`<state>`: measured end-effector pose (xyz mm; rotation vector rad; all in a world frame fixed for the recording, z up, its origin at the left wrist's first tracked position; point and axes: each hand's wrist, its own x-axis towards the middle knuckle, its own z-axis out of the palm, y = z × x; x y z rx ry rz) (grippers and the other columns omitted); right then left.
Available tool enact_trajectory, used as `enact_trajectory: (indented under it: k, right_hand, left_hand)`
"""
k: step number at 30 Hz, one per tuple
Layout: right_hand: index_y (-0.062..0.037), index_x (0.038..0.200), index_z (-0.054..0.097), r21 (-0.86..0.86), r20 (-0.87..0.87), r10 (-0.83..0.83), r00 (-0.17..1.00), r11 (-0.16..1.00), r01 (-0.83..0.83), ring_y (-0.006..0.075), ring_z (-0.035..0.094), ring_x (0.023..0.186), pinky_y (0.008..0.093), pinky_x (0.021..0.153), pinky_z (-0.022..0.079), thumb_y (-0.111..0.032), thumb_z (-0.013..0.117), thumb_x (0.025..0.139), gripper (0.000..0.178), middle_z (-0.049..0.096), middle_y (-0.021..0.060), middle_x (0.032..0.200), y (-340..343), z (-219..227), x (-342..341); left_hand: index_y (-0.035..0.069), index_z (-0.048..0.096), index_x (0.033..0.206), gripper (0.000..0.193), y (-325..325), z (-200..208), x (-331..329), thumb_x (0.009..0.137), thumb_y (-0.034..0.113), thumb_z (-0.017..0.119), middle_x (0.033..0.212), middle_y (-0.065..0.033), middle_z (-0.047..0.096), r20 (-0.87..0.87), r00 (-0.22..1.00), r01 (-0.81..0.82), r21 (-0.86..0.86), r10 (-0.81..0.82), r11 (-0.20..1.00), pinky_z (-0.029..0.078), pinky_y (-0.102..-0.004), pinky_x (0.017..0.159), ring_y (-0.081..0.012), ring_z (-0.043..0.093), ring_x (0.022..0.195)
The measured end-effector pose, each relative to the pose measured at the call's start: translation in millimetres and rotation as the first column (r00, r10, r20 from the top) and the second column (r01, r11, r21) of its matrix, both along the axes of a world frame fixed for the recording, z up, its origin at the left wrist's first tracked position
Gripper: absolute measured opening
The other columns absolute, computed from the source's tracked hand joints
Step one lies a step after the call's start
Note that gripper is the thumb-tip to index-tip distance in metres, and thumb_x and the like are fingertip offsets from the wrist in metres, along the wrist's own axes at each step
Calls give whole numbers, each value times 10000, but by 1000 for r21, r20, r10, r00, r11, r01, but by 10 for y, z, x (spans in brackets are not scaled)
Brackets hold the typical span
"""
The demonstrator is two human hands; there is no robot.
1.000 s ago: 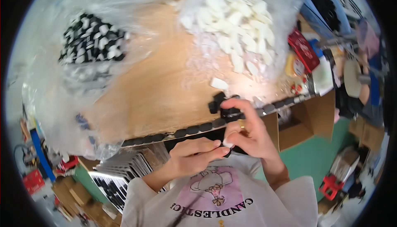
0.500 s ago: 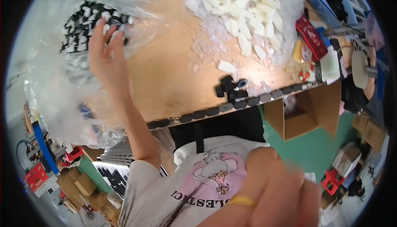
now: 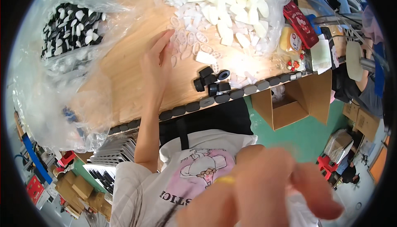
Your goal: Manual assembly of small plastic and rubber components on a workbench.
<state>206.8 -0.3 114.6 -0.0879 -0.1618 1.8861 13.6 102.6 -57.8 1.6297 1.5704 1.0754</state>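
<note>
My left hand (image 3: 157, 63) reaches over the bench, fingers stretched out. Its fingertips are at the edge of a scatter of clear oval rings (image 3: 191, 39), and no held thing shows in it. My right hand (image 3: 269, 181), with a yellow band at the wrist, is raised close to the camera, blurred by motion. Whether it holds anything cannot be made out. To the right of the rings lies a white block-like piece (image 3: 205, 57). Nearer the bench's front edge is a small cluster of black round caps (image 3: 206, 78).
A large heap of pale oval pieces (image 3: 225, 7) lies on plastic at the back. Black and white pieces (image 3: 74, 30) fill a clear bag at left. Dark oval pads (image 3: 192, 106) line the front edge. A red case (image 3: 300, 24) and an open cardboard box (image 3: 289, 107) are at right.
My left hand has moved right, from the black and white pieces to the clear rings. My right hand stays raised near the camera, its fingers shifted. The whole view has moved slightly.
</note>
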Motion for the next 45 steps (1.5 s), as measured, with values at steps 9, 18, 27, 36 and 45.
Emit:
enact_trajectory:
  k: [9,18,27,36,45]
  right_hand:
    - [-21,1155,541,132,674,-350,651,924,360,202,533,840,282,603,455,-122,743,837,390,558,55,958,571,-661,328]
    - [-46,984,638,482,623,-365,-691,876,-28,173,559,733,294,616,455,-35,742,754,253,598,62,853,774,-1738,582]
    - [-32,909,662,638,611,-651,-450,742,-207,190,599,794,286,628,465,51,750,710,233,672,75,933,445,-1149,463]
    - [-2,924,686,635,726,-637,-259,766,-103,212,612,900,318,754,512,31,819,654,303,594,161,1138,199,-955,360]
    - [45,901,683,496,867,-481,-129,858,135,184,631,921,272,799,493,111,745,748,178,665,137,1015,201,-1208,435]
  left_hand:
    - [8,662,1220,266,-115,259,-85,975,79,589,1075,-79,686,6,1000,-24,-39,24,999,486,-258,823,-148,617,891]
    - [-10,706,1105,193,-458,436,8,962,65,602,1073,-129,703,1,1000,-19,-165,19,986,513,-298,845,-178,652,1015]
    - [-12,688,1158,259,-549,469,658,901,23,685,1026,-97,727,655,755,230,-304,28,924,555,-285,821,-175,688,931]
    - [-38,673,1154,281,-623,412,560,885,31,711,1036,-140,717,913,374,486,-342,162,804,578,-303,830,-182,694,922]
    - [2,696,1106,264,-744,309,250,845,20,736,1006,-83,688,460,888,155,-287,-6,945,558,-276,772,-162,677,865]
